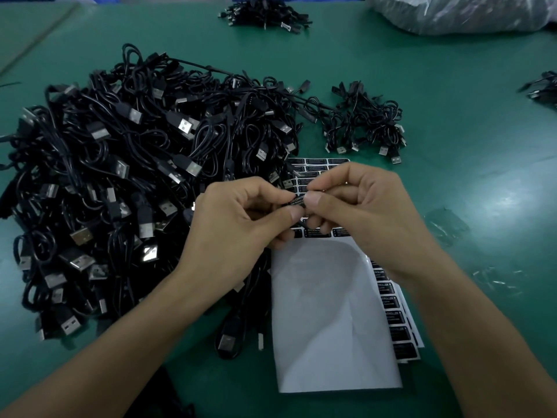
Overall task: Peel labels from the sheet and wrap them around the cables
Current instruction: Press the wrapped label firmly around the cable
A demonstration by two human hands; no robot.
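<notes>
Left hand [232, 224] and right hand [370, 218] meet mid-frame over the label sheet [316, 167], both pinching one black label [297, 202] round a thin cable [302, 225]. Label likely light, floppy, tacky: hold edges only. Cable pile [120, 176] at 9 o'clock.

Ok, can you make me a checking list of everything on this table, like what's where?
Surface: green table, shiny towards the right.
Job's things: label sheet beneath the hands, lower part bare white; second sheet sticking out under its right edge; one black label held above.
Clutter: clear scraps right of the sheets.
Grippers: left hand and right hand both pinch the label.
Cables: big pile of black USB cables on the left; small bundle beyond the sheet; far bundle at the top; edge bundle far right.
Surroundings: plastic bag at top right.
</notes>
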